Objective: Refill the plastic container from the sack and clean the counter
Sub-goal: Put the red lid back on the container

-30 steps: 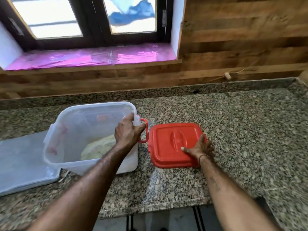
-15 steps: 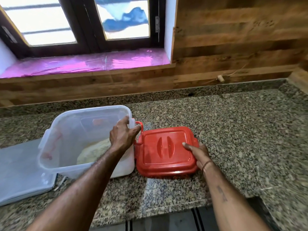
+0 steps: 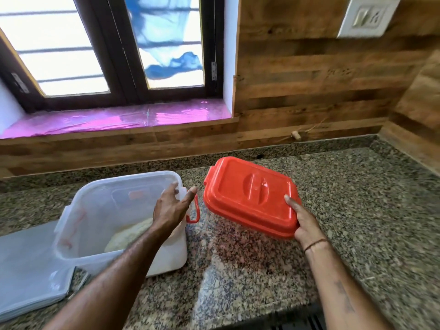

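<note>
A translucent plastic container (image 3: 100, 210) stands open on the granite counter (image 3: 345, 210), with a low heap of pale grain (image 3: 128, 234) at its bottom and a red side latch (image 3: 194, 211). My left hand (image 3: 171, 206) hovers over its right rim with fingers spread, holding nothing. My right hand (image 3: 301, 220) grips the near right corner of the red lid (image 3: 247, 196), thumb on top. The lid is lifted off the counter and tilted, just right of the container.
A flat translucent plastic sheet or bag (image 3: 26, 265) lies on the counter left of the container. A wood-clad wall with a socket plate (image 3: 366, 15) rises behind, and a window sill covered in pink film (image 3: 114, 120) sits at back left. The counter's front edge runs near the bottom.
The red lid has gone from lying flat on the counter to being lifted and tilted in my right hand. My left hand has let go of the container's rim and opened.
</note>
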Tool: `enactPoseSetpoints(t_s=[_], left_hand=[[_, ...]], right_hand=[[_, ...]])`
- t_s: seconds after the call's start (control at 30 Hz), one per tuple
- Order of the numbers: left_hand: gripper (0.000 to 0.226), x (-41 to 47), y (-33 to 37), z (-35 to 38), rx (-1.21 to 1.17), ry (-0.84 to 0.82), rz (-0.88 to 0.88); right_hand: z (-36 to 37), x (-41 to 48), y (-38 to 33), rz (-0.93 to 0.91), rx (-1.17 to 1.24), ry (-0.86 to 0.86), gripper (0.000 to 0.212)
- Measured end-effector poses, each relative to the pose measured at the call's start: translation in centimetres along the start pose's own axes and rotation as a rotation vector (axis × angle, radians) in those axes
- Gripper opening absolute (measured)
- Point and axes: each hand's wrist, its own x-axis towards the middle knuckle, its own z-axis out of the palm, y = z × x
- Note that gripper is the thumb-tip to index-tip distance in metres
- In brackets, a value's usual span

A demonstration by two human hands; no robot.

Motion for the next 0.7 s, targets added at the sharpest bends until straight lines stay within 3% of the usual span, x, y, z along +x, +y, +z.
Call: enactPoseSetpoints(t_s=[0.27,0.4,0.53,0.63,0.7], left_hand=[[0.096,1.7,2.7,-5.8,-0.459,-0.003,0.069],[0.086,2.4,-0.3,-11.7,-0.499,0.102,0.022],[0.085,0.6,-5.7,-16.5,-0.421,0.219,-0.059],[0.083,-0.8,-8.9,-18.4,-0.318,0.288,-0.095],[0.089,-1.2,-10.3,-18.9,-0.28,0.301,-0.12]], right_hand=[[10.1,-5.4,-2.4,-0.131,-0.043,-0.236,0.053],[17.1,-8.3,-0.7,-0.193,-0.105,-0.272,0.055],[23.5,-10.3,2.9,-0.342,-0.326,-0.241,0.029],[26.5,-11.3,5.8,-0.406,-0.507,-0.214,0.056],[27.2,-11.6,7.1,-0.457,-0.601,-0.183,0.061]])
